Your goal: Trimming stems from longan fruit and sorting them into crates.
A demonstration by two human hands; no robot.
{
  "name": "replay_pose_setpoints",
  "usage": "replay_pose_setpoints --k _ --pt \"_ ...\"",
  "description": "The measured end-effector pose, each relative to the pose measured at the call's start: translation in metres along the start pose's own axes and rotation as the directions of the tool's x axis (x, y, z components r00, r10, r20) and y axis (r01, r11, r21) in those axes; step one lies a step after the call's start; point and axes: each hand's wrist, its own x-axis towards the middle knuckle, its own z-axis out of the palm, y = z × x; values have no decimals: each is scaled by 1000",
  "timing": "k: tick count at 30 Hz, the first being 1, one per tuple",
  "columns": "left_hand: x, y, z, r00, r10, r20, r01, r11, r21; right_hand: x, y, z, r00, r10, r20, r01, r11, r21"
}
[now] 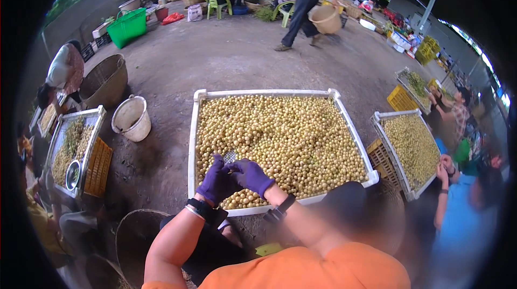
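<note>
A white-rimmed rectangular tray (264, 92) stands right in front of me, spread with small round yellow-tan fruits (291, 138). Over its near left part my left hand (217, 182) and my right hand (251, 176), both in purple gloves, meet with their fingertips together. The fingers of each look bent and closed; whatever lies between them is too small or hidden to name. Just beyond the fingers, a patch of the tray's perforated white bottom (230, 156) shows through the fruits.
At left are a whitish bucket (141, 119), a large woven basket (105, 82) and another tray (97, 114) on an orange crate. To the right a person in blue sits by a fruit tray (379, 119). Farther off, someone walks carrying a tan basket (326, 19).
</note>
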Motion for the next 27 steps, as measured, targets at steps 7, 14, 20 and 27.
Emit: replay_pose_setpoints --k 7,14,20,27 --pt "10 -3 -14 992 41 -116 -41 999 5 -2 19 13 966 195 -171 -155 963 222" --pt "10 -7 -19 995 -11 -96 14 999 29 -8 19 15 985 50 -164 -31 993 114" --pt "14 -11 -11 991 56 -125 -35 985 170 -7 20 12 917 394 -65 -316 814 488" --pt "8 -14 -7 981 168 -100 -111 898 425 -12 25 22 937 288 -197 -154 848 507"
